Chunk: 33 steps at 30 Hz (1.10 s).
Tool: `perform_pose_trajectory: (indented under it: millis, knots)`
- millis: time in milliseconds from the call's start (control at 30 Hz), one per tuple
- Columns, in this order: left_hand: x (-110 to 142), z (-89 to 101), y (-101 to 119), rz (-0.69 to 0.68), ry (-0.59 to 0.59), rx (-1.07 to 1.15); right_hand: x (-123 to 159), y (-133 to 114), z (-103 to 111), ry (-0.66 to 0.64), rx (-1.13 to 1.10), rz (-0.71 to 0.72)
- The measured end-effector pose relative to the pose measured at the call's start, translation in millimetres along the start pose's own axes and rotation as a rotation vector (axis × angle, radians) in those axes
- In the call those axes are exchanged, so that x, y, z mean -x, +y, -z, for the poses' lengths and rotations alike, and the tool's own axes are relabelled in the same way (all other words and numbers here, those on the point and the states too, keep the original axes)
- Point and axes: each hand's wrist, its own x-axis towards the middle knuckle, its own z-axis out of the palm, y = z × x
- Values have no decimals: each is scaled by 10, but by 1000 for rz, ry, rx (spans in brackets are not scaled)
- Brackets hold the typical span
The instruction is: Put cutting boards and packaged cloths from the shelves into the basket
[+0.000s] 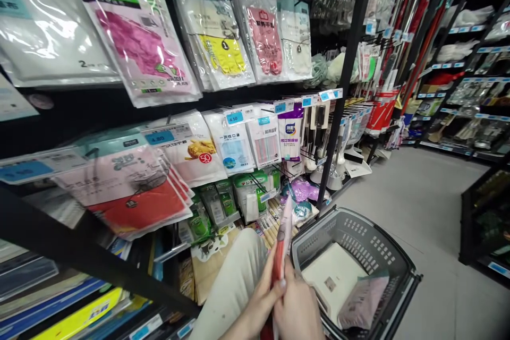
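My left hand (261, 297) and my right hand (297, 305) are together at the bottom centre. Both pinch a thin flat packet (283, 239), red and pink, seen edge-on and standing upright between the fingers. The packet rises beside the near rim of a grey plastic shopping basket (392, 263) on the floor to the right. Inside the basket lie a white flat pack (332, 276) and a pinkish pack (364, 300). My light trouser leg (235, 281) is under the left hand.
A black shelf unit (346, 79) on the left carries hanging packs of gloves (137, 37) and small household goods with blue price tags (235, 117). More shelving (478, 90) stands at the right. The grey floor aisle (430, 202) runs ahead.
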Motion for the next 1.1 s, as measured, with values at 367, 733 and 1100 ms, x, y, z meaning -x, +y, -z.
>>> perform_pose_trajectory:
  millis: [367,733,1100]
  knots:
    - [28,710,-148,306,-160,859,307,-340,-275,301,192,357]
    - [16,659,-197,298,-205,1010,195,-148,446,87,-245,358]
    - [34,563,98,194,-451,1057,-129,424,755,76,-778,22]
